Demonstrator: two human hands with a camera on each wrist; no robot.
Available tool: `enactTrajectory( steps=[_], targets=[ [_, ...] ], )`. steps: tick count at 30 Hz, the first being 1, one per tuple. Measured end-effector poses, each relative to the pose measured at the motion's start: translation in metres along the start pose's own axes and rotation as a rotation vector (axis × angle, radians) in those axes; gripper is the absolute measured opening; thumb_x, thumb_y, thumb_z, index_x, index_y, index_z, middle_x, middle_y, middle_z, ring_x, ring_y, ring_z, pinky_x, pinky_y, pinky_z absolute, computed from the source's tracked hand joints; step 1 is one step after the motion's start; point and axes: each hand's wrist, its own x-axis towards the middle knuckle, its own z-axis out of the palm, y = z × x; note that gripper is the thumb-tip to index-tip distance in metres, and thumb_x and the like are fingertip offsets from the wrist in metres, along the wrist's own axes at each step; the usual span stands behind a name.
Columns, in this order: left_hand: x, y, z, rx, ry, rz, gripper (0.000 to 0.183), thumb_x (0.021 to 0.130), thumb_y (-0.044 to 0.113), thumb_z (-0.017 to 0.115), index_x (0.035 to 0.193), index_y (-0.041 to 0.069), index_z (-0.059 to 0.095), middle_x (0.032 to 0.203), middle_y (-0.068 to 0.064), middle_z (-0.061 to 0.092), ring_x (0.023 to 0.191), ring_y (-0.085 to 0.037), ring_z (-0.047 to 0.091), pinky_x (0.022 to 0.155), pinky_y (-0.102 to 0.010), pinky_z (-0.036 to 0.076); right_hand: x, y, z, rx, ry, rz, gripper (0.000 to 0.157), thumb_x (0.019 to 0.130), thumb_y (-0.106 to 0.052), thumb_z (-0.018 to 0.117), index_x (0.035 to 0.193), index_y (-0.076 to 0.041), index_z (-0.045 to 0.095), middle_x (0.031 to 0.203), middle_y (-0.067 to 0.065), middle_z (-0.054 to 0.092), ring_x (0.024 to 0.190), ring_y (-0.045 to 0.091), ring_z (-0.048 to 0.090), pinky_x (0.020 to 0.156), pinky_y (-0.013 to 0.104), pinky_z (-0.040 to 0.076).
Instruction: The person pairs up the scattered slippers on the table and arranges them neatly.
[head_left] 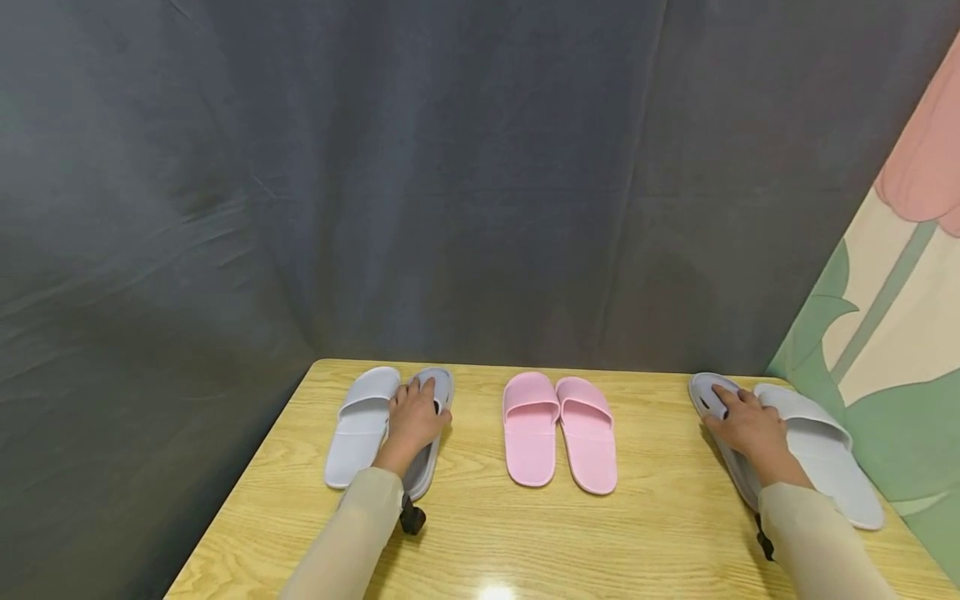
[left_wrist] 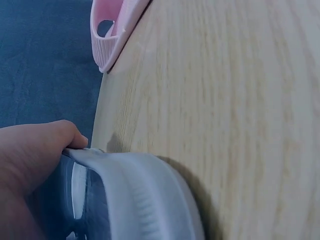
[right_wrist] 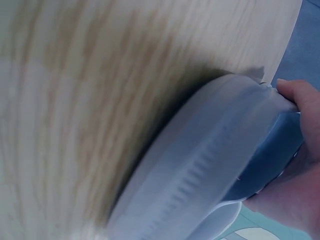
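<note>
Over at the left of the table, my left hand (head_left: 417, 419) grips a grey slipper (head_left: 423, 477) across its strap, the thumb on the slipper's edge in the left wrist view. Close beside it lies a white slipper (head_left: 354, 440). My right hand (head_left: 752, 432) holds another grey slipper (head_left: 738, 473) by its strap at the right; in the right wrist view the thumb rests at the rim of that strap. A second white slipper (head_left: 834, 471) lies just right of this hand. Both grey slippers are partly hidden under the hands.
A pair of pink slippers (head_left: 530, 446) stands mid-table, toes toward the back edge. The wooden table (head_left: 480, 533) meets a dark grey curtain (head_left: 480, 183) behind. A wall panel with painted flowers (head_left: 892, 317) rises along the right.
</note>
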Motion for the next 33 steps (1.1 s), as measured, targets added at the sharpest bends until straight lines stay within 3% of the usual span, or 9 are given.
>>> enactTrajectory(
  steps=[15, 29, 33],
  targets=[
    [-0.0006, 0.002, 0.0026, 0.034, 0.016, 0.004, 0.068, 0.094, 0.039, 0.061, 0.153, 0.01, 0.043, 0.155, -0.023, 0.04, 0.142, -0.044, 0.031, 0.114, -0.062, 0.023, 0.0024, 0.0025, 0.0038, 0.032, 0.006, 0.007, 0.072, 0.098, -0.036, 0.054, 0.155, -0.003, 0.026, 0.147, 0.043, 0.023, 0.122, 0.077, 0.025, 0.091, 0.082, 0.027],
    [-0.0032, 0.0025, 0.006, 0.061, 0.089, 0.042, 0.065, 0.091, 0.035, 0.066, 0.146, 0.005, 0.049, 0.148, -0.026, 0.045, 0.138, -0.049, 0.033, 0.115, -0.061, 0.023, 0.0031, -0.0014, 0.0006, 0.029, 0.007, 0.0, 0.069, 0.097, -0.033, 0.054, 0.152, 0.0, 0.029, 0.144, 0.044, 0.025, 0.115, 0.079, 0.029, 0.09, 0.081, 0.028],
    [-0.0024, 0.0045, 0.0047, 0.072, 0.069, 0.032, 0.067, 0.091, 0.035, 0.066, 0.149, 0.006, 0.046, 0.15, -0.025, 0.043, 0.139, -0.048, 0.032, 0.116, -0.06, 0.023, 0.0027, 0.0002, -0.0005, 0.019, -0.007, 0.01, 0.071, 0.097, -0.035, 0.054, 0.154, 0.0, 0.027, 0.144, 0.044, 0.023, 0.115, 0.078, 0.029, 0.09, 0.081, 0.028]
  ],
)
